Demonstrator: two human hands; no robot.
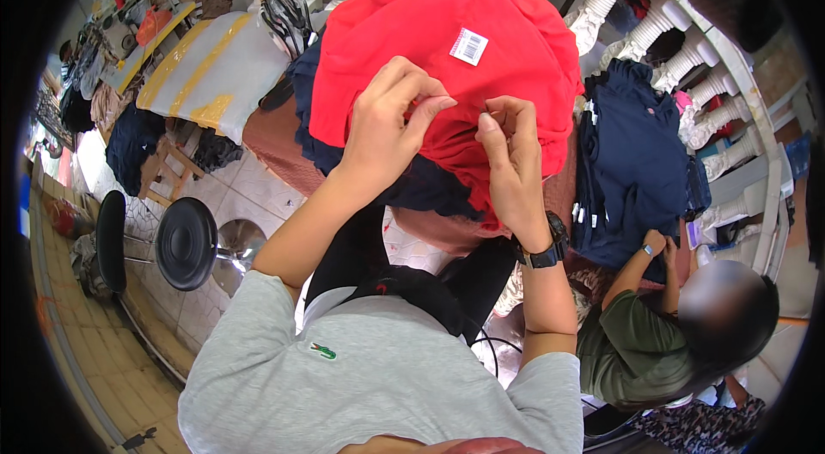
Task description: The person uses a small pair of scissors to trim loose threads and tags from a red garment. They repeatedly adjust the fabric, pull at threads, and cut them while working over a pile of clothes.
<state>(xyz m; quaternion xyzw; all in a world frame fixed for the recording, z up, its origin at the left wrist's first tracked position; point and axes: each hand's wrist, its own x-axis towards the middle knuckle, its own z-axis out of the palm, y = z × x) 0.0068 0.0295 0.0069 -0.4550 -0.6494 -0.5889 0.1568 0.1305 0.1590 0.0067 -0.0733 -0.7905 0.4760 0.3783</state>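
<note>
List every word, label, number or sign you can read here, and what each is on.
No text can be read reliably:
White label on the red cloth: barcode and print, too small to read.
Small white tags beside the dark blue garments: too small.
Green emblem on the grey shirt: no readable words.
Wristwatch: display unreadable.
</note>
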